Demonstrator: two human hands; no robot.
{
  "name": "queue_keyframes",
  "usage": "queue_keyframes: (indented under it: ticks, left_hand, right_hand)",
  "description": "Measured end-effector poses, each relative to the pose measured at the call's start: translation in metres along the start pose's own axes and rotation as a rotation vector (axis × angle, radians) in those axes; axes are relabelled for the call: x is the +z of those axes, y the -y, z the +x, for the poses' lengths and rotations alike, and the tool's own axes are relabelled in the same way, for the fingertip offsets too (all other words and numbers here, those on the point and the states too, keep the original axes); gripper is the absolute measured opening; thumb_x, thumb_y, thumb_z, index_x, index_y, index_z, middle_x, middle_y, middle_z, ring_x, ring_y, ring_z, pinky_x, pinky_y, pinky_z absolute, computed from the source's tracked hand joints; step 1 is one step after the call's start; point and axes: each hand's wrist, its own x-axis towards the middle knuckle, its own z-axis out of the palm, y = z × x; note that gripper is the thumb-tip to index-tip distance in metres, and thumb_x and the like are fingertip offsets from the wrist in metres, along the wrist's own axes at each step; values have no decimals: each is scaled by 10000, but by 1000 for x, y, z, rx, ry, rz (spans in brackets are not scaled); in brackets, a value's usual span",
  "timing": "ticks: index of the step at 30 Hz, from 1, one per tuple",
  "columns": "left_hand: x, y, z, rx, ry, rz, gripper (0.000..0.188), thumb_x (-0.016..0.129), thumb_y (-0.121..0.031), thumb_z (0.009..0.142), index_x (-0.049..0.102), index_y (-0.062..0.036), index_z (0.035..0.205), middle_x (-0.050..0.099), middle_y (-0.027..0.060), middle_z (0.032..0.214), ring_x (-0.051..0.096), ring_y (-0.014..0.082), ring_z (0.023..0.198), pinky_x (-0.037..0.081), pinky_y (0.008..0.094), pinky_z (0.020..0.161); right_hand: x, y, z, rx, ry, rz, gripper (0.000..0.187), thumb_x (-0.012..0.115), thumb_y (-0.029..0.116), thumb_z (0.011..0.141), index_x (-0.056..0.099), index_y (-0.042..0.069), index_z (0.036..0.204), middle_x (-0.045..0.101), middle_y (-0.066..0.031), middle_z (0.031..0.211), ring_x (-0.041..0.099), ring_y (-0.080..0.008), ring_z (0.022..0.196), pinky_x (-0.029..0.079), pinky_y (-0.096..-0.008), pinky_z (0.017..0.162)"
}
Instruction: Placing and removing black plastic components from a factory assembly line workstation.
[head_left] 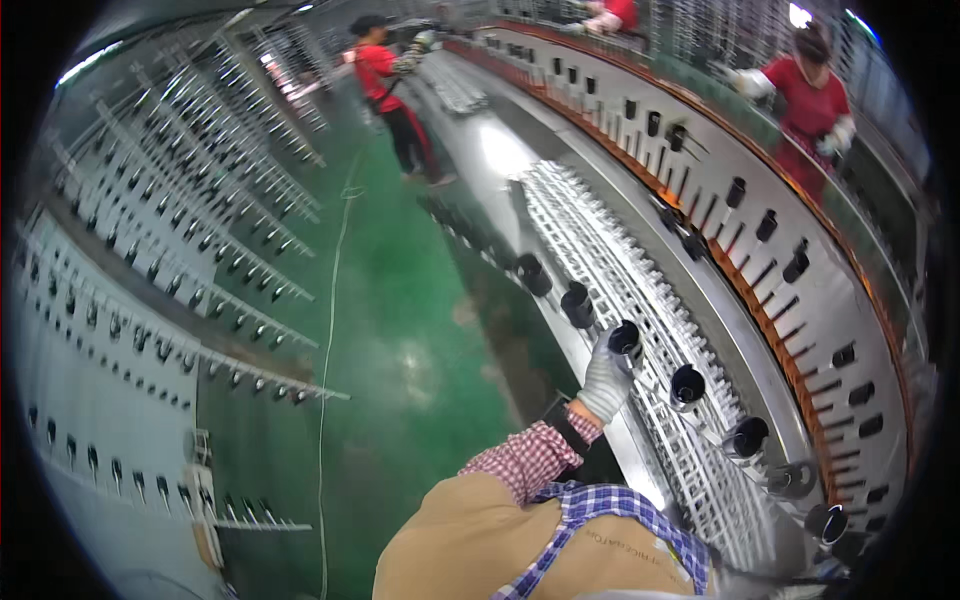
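My left hand (607, 382), in a grey-white glove, is closed around the side of a black cup-shaped part (625, 338). That part is one of a slanting row, open ends up. Farther along the row stand another black cup (577, 306) and one beyond it (532, 275). On the near side are a shiny-rimmed cup (687, 386) and a wider one (745, 438). What carries the row is mostly hidden beneath the cups. My right hand does not show; the lower right corner is dark and crowded.
White slotted bars (610, 250) lie stacked on the metal table beneath the row. Beyond runs a curved orange-edged conveyor (745, 285) with upright pins and black parts. Racks of small parts (170, 240) hang at left above a green floor (400, 350). Co-workers in red (375, 75) stand farther off.
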Motion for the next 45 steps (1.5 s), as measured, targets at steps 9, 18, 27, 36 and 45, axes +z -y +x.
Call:
queue_keyframes:
  ticks: [9,18,27,36,45]
  left_hand:
    - [-20,-83,-167,116,-371,-182,339,347,-348,846,537,-69,878,543,66,785,519,206,660,469,332,553]
    - [-30,-184,-203,291,-526,-199,576,364,-580,794,465,-87,1074,543,96,950,537,216,809,494,339,674]
    - [-51,-396,-240,321,-421,-61,474,400,-455,827,512,-47,1039,583,69,887,549,151,728,472,247,627]
    - [-125,-476,-392,896,-485,-22,427,347,-402,861,519,-32,984,572,105,875,495,188,661,439,309,606]
    - [-168,-467,-385,1086,-628,-140,411,353,-394,860,520,-35,970,568,99,857,491,184,655,438,309,602]
  right_hand:
    - [62,136,-67,-332,616,151,463,502,85,751,396,8,1195,453,-183,1167,429,-247,1079,317,-309,919]
    - [228,292,-295,-125,2148,919,428,522,122,838,380,23,1229,509,20,848,437,-26,643,364,-152,574]
    - [297,489,-505,-262,2325,939,305,513,216,847,523,0,1062,561,-14,946,494,-66,757,425,-211,684]
    - [285,717,-693,-600,2353,1164,358,511,272,828,520,10,1071,584,-54,857,518,-96,732,429,-255,624]
    - [196,858,-696,-574,2348,1698,370,510,304,810,508,53,1081,548,-6,741,490,-109,712,407,-279,552]
